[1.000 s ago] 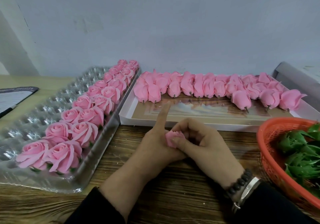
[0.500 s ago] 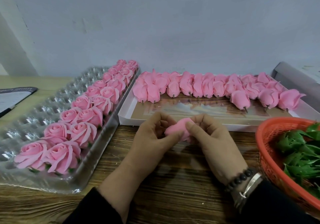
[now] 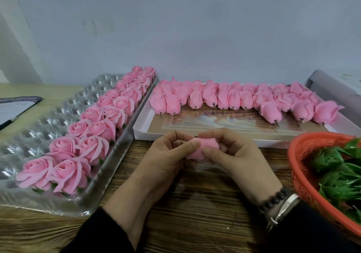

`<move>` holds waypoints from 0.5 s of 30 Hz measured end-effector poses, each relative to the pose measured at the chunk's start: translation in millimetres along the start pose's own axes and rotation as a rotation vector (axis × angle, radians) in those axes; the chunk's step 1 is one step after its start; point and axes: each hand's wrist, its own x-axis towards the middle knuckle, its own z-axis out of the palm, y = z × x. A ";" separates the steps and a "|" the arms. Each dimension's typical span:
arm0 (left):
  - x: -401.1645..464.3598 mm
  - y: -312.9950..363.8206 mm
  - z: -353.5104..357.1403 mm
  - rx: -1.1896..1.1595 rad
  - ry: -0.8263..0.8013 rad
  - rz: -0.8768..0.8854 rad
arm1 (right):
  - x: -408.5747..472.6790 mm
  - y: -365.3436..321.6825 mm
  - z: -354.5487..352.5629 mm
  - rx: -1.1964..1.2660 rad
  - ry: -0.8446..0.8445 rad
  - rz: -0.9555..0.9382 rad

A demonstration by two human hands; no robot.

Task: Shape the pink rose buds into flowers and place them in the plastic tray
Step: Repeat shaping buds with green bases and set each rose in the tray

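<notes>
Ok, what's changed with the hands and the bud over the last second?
The left hand curled its raised forefinger down; both hands now pinch the pink bud, which has turned on its side and risen toward the white tray. The right hand kept its hold. Plastic tray, finished roses and orange basket unchanged.

One view only, worn on the person's head, angled forward and down over the wooden table [image 3: 195, 213]. It sits close, wide-angle, with sleeves at the bottom edge and the grey wall [image 3: 195, 28] filling the upper half of the frame.
</notes>
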 end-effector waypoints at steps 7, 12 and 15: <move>1.7 -1.7 -4.8 0.033 -0.033 0.006 | 0.4 7.6 -0.1 0.205 0.044 0.046; 0.3 3.0 -1.7 0.297 0.117 0.075 | 2.4 8.7 -1.0 0.199 0.097 0.054; 2.1 12.4 10.3 0.687 0.344 0.432 | 4.0 8.3 -2.0 0.089 0.132 0.041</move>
